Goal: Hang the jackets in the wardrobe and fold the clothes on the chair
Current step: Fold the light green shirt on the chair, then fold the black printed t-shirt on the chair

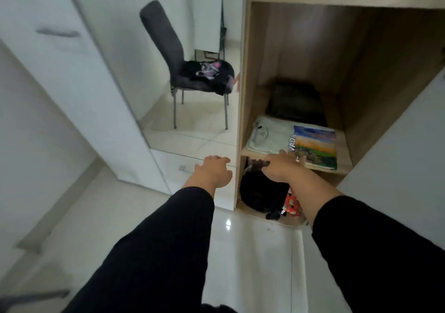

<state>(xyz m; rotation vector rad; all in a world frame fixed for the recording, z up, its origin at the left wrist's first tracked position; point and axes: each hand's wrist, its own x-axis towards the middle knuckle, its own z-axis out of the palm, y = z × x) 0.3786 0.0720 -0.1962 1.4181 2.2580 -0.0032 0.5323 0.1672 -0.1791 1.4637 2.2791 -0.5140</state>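
Wood-grain panels frame the open wardrobe ahead of me, and both my arms, in black sleeves, reach toward it. My left hand hangs in the air in front of the mirrored door beside the wardrobe's side panel, its fingers loosely curled down and holding nothing. My right hand is at the front edge of the middle shelf, thumb lying up on the shelf beside the folded pale green T-shirt with its bright landscape print, the fingers curled down over the edge toward the compartment below; whether they pinch anything there I cannot tell. Behind the T-shirt, deeper on the same shelf, lies a folded dark garment. In the lower compartment sits a heap of black clothing, with a bit of red patterned fabric beside it at the right. In the mirror I see the reflection of a dark grey high-backed chair on the pale tiled floor, and on its seat a pile of dark clothes with a pink and white print on top, one edge drooping over the front of the seat. The picture is somewhat blurred.
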